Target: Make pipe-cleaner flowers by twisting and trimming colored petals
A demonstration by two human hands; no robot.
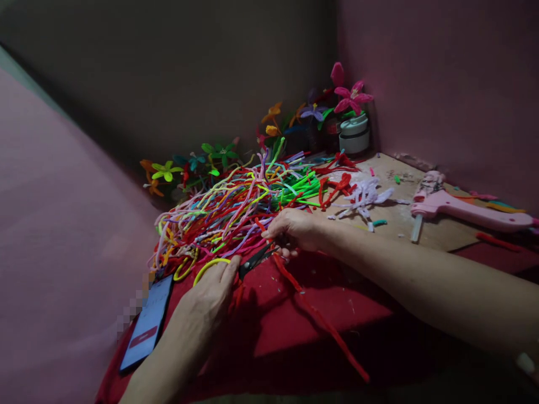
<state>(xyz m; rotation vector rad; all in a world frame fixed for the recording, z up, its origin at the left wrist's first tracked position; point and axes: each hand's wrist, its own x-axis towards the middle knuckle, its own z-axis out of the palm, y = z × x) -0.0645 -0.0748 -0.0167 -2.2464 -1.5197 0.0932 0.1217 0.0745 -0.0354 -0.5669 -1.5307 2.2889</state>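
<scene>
My left hand (217, 283) is closed on the yellow handles of a pair of scissors (251, 262), whose dark blades point right toward my other hand. Pinched in the fingers of my right hand (290, 229) is a red pipe cleaner (324, 320). Its long end hangs down to the lower right over the red cloth, and a short end sticks up past my fingers. The blade tips lie at the pipe cleaner just beside my right fingers; whether they touch it I cannot tell. Just beyond both hands spreads a heap of multicoloured pipe cleaners (227, 202).
A phone (147, 325) lies at the left edge of the red cloth (303, 348). On the board (446, 230) at right are a pink glue gun (467, 207) and white pipe-cleaner pieces (364, 199). Pipe-cleaner flowers (353, 98) and a white pot (354, 134) stand behind.
</scene>
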